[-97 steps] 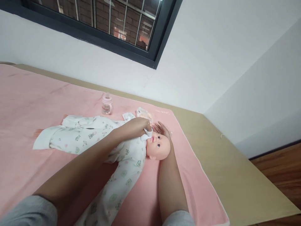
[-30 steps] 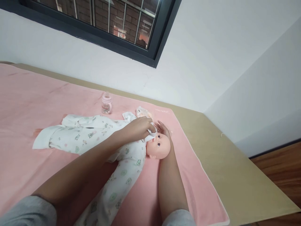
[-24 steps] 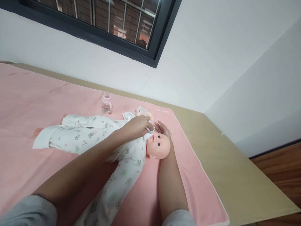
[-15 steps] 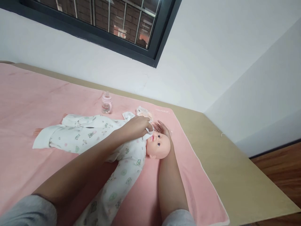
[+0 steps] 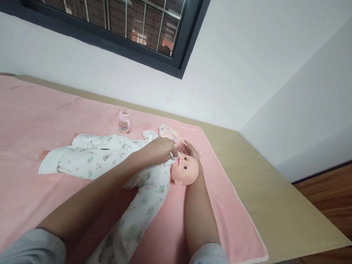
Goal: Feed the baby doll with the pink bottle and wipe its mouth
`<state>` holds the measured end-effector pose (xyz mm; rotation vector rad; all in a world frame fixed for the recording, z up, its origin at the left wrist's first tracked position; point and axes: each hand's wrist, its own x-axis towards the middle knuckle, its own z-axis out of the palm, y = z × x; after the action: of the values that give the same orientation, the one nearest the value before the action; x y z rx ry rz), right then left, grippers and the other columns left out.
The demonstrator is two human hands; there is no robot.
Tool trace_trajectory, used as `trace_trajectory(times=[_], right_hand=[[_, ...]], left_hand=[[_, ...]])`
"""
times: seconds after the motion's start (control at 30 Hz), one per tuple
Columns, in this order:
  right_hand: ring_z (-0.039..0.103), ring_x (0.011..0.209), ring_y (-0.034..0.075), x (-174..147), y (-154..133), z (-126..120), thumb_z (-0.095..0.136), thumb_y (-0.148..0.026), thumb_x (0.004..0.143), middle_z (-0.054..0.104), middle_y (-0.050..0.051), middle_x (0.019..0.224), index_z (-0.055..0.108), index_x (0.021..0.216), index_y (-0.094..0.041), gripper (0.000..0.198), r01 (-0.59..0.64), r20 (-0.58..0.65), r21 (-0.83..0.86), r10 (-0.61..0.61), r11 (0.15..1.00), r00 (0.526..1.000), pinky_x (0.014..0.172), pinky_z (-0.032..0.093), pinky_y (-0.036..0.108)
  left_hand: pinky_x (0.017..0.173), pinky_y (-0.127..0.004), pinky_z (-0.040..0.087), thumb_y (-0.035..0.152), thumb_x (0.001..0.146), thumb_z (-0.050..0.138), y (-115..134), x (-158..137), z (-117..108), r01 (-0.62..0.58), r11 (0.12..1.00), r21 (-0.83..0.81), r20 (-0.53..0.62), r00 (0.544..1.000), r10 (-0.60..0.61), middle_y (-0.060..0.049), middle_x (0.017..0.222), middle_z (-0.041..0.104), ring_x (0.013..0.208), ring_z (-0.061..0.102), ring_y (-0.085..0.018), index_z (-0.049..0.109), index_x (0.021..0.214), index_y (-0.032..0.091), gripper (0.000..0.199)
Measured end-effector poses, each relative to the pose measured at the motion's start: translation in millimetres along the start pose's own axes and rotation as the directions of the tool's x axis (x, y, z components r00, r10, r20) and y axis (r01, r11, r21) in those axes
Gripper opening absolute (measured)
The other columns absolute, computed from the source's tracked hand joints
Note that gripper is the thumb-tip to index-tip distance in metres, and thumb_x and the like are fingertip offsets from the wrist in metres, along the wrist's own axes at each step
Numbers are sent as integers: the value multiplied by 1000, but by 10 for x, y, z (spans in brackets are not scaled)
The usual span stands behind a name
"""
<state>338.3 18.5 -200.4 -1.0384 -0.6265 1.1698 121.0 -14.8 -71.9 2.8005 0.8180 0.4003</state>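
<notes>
A baby doll (image 5: 189,169) lies on its back, its bald head to the right, dressed in a white printed outfit (image 5: 148,183) with one long sleeve stretched toward me. My left hand (image 5: 162,149) reaches across its chest, thumb and fingers closed on a piece of white cloth (image 5: 173,158) by the doll's mouth and chin. Whether this cloth belongs to the outfit I cannot tell. Behind the crown of the head is my right hand (image 5: 189,148), palm turned inward with fingers stretched out and slightly bent; its wrist lies against the head.
A pink-topped baby bottle (image 5: 124,121) stands upright past the doll's body. A clear packet (image 5: 168,132) lies just beyond my left hand. Everything rests on a pink sheet (image 5: 228,205) over a tan board (image 5: 255,198). Behind are a white wall and a dark-framed window (image 5: 176,66).
My left hand has shifted very slightly, and less of the white cloth shows below its fingers. The doll and my right hand have stayed in place.
</notes>
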Motion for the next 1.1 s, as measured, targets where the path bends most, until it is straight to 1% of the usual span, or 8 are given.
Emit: trace_trajectory(times=[0.27, 0.47, 0.6, 0.7, 0.8, 0.87, 1.0, 1.1], right_hand=[[63, 109, 21, -30, -29, -10, 70, -42, 71, 69, 2, 102, 64, 97, -29, 29, -28, -1, -1, 28, 1000, 1000, 91, 55, 37], [61, 114, 19, -78, -88, 44, 72, -39, 68, 66, 1, 115, 62, 108, -29, 42, -108, -44, 31, 109, 994, 993, 94, 53, 34], [60, 114, 20, -98, -125, 79, 71, -40, 69, 66, 2, 115, 61, 109, -28, 43, -113, -41, 15, 114, 993, 993, 92, 53, 33], [60, 114, 19, -118, -131, 93, 70, -40, 70, 66, 2, 114, 61, 105, -28, 38, -88, -14, -29, 87, 996, 996, 91, 54, 32], [59, 114, 19, -151, -115, 87, 65, -46, 73, 65, 2, 115, 61, 100, -27, 34, -76, 26, -69, 78, 995, 997, 91, 53, 32], [59, 114, 19, -176, -105, 76, 61, -52, 74, 64, 3, 116, 60, 98, -26, 35, -59, 41, -114, 64, 992, 997, 92, 53, 33], [60, 112, 21, -223, -119, 76, 56, -60, 76, 65, 4, 111, 60, 98, -25, 41, -7, 75, -264, 28, 964, 997, 89, 54, 34], [60, 110, 22, -246, -151, 99, 55, -61, 76, 66, 4, 107, 61, 95, -25, 41, -7, 89, -291, 34, 957, 995, 89, 53, 35]], left_hand=[[69, -28, 39, -1, 71, 47, 85, -1, -3, -50, 999, -3, 17, 999, 50, -4, 82, 65, 76, 57, -19, 75, 85, 22, 39], [70, -28, 39, -2, 71, 46, 137, 3, -13, -47, 999, 7, 22, 999, 46, -4, 83, 64, 78, 57, -19, 75, 85, 22, 40], [68, -28, 38, -1, 73, 46, 148, 0, -14, -43, 999, 3, 13, 999, 43, -4, 80, 62, 75, 56, -18, 75, 86, 22, 39], [68, -29, 38, -2, 69, 45, 109, 17, 2, -60, 998, 17, -20, 998, 60, -4, 79, 59, 75, 54, -19, 75, 86, 23, 42], [69, -29, 37, -4, 65, 44, 36, 45, 22, -66, 997, 49, -64, 996, 69, -4, 78, 57, 76, 53, -20, 76, 85, 23, 46], [70, -30, 36, -5, 63, 42, -10, 60, 32, -69, 996, 61, -89, 993, 74, -4, 77, 56, 75, 52, -20, 76, 84, 24, 49], [69, -30, 34, -6, 58, 41, -53, 77, 66, -92, 993, 76, -119, 988, 100, -4, 75, 54, 73, 50, -19, 76, 81, 26, 52], [67, -31, 32, -5, 58, 41, -50, 89, 113, -121, 989, 88, -142, 981, 133, -4, 74, 53, 73, 49, -20, 76, 78, 25, 50]])
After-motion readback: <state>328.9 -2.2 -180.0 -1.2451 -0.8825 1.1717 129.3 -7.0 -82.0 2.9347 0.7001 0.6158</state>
